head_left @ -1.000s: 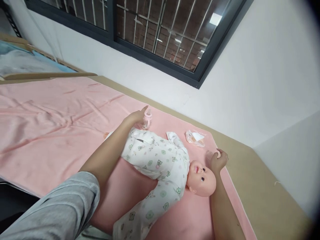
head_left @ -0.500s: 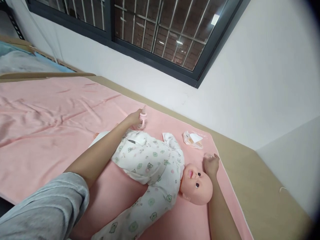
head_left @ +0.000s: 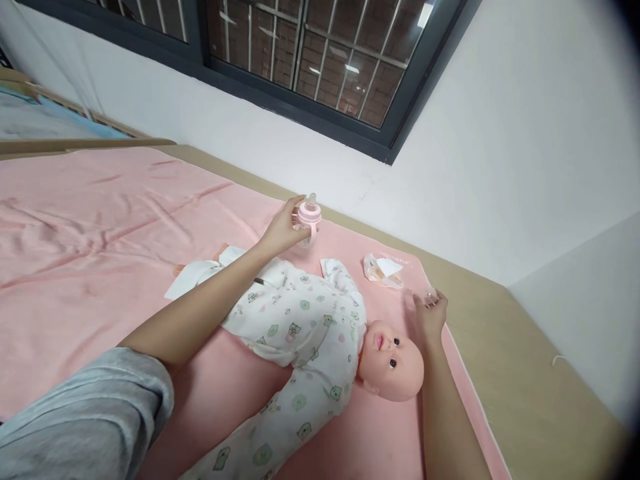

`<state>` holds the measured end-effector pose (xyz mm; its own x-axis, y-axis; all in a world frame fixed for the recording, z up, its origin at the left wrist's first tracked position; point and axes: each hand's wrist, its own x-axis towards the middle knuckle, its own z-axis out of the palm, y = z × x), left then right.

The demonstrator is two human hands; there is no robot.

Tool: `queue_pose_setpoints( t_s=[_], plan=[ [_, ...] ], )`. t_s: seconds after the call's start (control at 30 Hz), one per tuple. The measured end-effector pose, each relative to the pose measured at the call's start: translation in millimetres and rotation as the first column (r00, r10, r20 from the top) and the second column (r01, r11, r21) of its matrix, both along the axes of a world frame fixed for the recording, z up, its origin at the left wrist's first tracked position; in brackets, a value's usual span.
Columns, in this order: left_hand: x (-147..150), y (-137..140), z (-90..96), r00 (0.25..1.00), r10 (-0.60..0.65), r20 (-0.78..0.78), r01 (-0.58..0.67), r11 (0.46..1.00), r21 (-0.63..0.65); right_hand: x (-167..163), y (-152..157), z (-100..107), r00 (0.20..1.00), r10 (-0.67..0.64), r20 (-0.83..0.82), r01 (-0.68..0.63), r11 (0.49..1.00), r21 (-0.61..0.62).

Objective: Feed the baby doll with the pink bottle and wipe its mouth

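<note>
My left hand [head_left: 287, 230] is closed around a baby bottle [head_left: 309, 217] with a pink collar, a pink handle and a clear teat pointing up. That arm reaches across a baby doll [head_left: 310, 313] in a white patterned outfit, lying on its back on a pink sheet [head_left: 240, 413]. Beyond the doll's bald head [head_left: 395, 363], my right hand [head_left: 433, 313] pinches a small clear cap [head_left: 430, 298], which looks like the bottle's cover. A clear plastic packet [head_left: 383, 270] with a white piece on it rests between the two hands, touched by neither.
A bare tan board [head_left: 490, 340] borders the sheet on the right, along a white wall [head_left: 565, 133]. Behind stands a dark-framed window [head_left: 300, 100] with bars. Blue bedding [head_left: 60, 120] lies at the far left behind a wooden rail [head_left: 125, 142].
My left hand has moved right and up with the baby bottle, lifting it off the sheet. My right hand has risen slightly with the clear cap. The view has shifted a little.
</note>
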<state>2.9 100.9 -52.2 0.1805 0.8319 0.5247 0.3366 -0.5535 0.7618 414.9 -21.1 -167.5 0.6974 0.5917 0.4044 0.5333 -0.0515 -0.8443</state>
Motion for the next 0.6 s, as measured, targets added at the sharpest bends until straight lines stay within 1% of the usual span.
queue_pose_setpoints(
  t_s=[0.07, 0.1, 0.13, 0.2, 0.27, 0.33, 0.4, 0.47, 0.53, 0.6],
  plan=[
    [8.5, -12.0, 4.3, 0.999, 0.019, 0.030, -0.019, 1.000, 0.021, -8.8, -0.6, 24.2, 0.993, -0.003, -0.114, 0.009, 0.999, 0.051],
    [11.8, -18.2, 6.9, 0.999, 0.024, 0.024, -0.025, 0.999, 0.045, -15.9, -2.3, 38.6, 0.991, 0.014, -0.132, -0.002, 0.996, 0.084],
    [14.6, -24.5, 9.6, 1.000, 0.021, 0.015, -0.023, 0.997, 0.076, -24.6, -5.1, 53.7, 0.990, 0.041, -0.137, -0.026, 0.994, 0.110],
    [19.5, -37.9, 15.3, 1.000, 0.008, 0.000, -0.008, 0.991, 0.133, -45.7, -14.1, 83.5, 0.984, 0.105, -0.142, -0.075, 0.976, 0.203],
    [24.4, -52.8, 20.5, 1.000, -0.014, -0.021, 0.017, 0.986, 0.165, -69.8, -27.4, 110.0, 0.972, 0.203, -0.120, -0.162, 0.944, 0.287],
    [29.7, -69.3, 24.5, 0.996, -0.039, -0.076, 0.052, 0.982, 0.180, -95.0, -43.4, 131.1, 0.951, 0.302, -0.073, -0.263, 0.907, 0.328],
    [34.6, -86.6, 27.0, 0.986, -0.061, -0.155, 0.091, 0.977, 0.193, -120.2, -59.7, 145.9, 0.928, 0.374, 0.007, -0.354, 0.873, 0.335],
    [38.6, -103.2, 28.5, 0.970, -0.080, -0.228, 0.131, 0.966, 0.221, -144.1, -74.1, 154.8, 0.895, 0.436, 0.088, -0.442, 0.848, 0.291],
    [41.3, -117.5, 29.3, 0.959, -0.091, -0.269, 0.164, 0.951, 0.261, -165.4, -84.7, 159.0, 0.865, 0.481, 0.140, -0.501, 0.826, 0.259],
    [43.0, -129.0, 30.0, 0.951, -0.097, -0.293, 0.183, 0.942, 0.282, -182.4, -91.0, 159.6, 0.847, 0.506, 0.163, -0.532, 0.809, 0.252]
  ],
)
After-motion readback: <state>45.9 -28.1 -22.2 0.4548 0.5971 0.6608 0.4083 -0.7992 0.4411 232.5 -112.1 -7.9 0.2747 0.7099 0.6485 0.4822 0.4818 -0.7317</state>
